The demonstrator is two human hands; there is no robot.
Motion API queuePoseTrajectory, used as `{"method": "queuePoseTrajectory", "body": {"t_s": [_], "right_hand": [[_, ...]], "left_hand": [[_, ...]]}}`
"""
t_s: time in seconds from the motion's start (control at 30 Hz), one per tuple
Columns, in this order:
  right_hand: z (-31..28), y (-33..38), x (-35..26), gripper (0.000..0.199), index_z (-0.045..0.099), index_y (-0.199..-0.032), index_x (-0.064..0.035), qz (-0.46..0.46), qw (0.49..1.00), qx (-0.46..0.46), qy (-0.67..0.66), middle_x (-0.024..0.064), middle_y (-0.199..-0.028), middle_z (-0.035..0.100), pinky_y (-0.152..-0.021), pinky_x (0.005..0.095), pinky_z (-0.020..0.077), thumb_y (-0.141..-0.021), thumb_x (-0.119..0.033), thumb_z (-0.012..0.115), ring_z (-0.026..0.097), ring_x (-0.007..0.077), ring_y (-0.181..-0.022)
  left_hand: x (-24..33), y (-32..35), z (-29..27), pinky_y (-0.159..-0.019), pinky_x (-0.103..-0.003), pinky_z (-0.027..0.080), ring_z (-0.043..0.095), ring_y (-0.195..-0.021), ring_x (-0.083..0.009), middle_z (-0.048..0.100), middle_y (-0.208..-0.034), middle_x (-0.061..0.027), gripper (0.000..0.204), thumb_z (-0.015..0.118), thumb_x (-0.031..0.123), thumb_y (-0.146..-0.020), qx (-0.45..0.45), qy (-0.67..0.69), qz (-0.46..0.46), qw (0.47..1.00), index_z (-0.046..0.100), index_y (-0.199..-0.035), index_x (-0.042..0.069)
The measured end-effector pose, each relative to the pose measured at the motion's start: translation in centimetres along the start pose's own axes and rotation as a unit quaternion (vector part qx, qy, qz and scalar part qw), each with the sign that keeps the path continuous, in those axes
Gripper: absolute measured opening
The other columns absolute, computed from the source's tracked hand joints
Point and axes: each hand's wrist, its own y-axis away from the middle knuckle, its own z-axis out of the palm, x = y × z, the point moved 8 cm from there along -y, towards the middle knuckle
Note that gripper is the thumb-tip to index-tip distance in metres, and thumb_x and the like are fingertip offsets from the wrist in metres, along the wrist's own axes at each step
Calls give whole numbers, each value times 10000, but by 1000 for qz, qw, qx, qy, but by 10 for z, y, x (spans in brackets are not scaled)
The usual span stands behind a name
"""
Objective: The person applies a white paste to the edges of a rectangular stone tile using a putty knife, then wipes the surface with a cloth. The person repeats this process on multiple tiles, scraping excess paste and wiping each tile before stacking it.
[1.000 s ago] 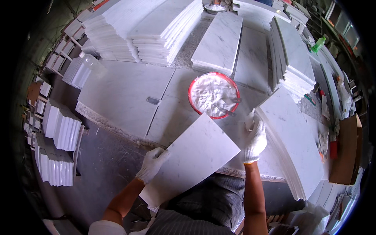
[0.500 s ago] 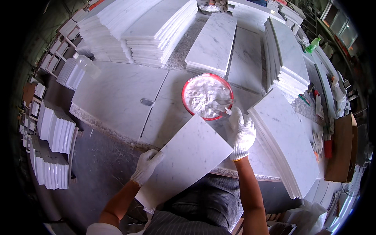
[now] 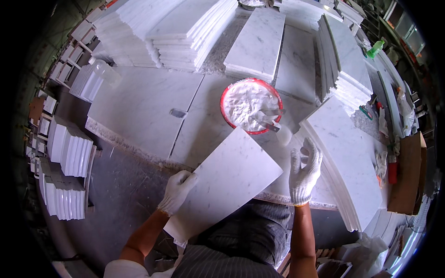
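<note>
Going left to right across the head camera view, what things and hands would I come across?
Clear plastic bottle, gloved left hand, red-rimmed bowl of white paste, gloved right hand, green bottle, cardboard box.

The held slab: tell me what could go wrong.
The held slab might slip, since only the left grip is on it. Its far corner overlaps the red-rimmed bowl in this view, so a shift might bump it. A scraper handle juts past the bowl's rim near the right grip and could get knocked.
</note>
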Motion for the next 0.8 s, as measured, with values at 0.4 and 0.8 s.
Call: {"method": "queuePoseTrajectory", "body": {"t_s": [0.4,0.8], "right_hand": [[32,-31,-44,348,674,-1120,-156,-84,989,-108,56,61,-860,630,-625,352,517,-785,-152,772,629,218,-689],[41,-29,-54,280,684,-1077,-116,-120,988,-98,27,91,-891,695,-613,338,523,-808,-126,761,679,214,-679]], "left_hand": [[24,18,-6,-688,-336,450,545,-714,-155,616,-741,-97,330,640,304,-923,32,-59,11,998,656,-887,-24],[15,16,-10,-656,-322,431,485,-687,-122,561,-697,-71,298,636,258,-936,42,-21,18,999,620,-834,-21]]}}
